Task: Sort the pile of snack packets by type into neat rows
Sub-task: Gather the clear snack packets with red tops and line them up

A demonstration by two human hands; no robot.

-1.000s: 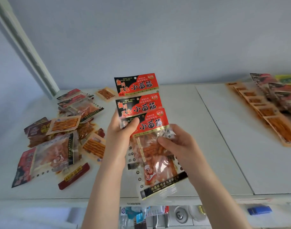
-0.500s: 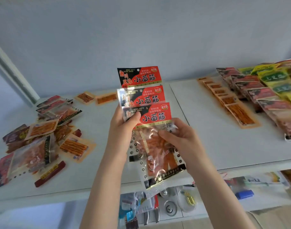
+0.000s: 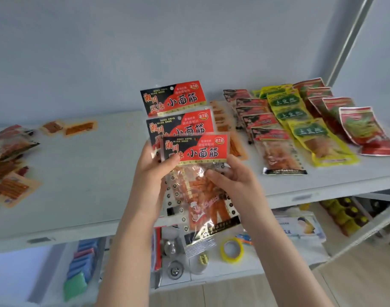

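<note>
Leftward, open shelf [image 3: 96,173] beside packets [image 3: 195,148]

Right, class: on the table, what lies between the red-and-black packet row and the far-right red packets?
A row of yellow packets with green labels, shown in the head view.

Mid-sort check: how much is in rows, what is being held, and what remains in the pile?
Done: four overlapping rows lie on the right: small orange packets, red-black packets, yellow-green packets, red packets. In hand: the left hand and right hand grip three fanned packets matching the red-black row. Left: the mixed pile at the left edge and two orange packets near the back.
</note>
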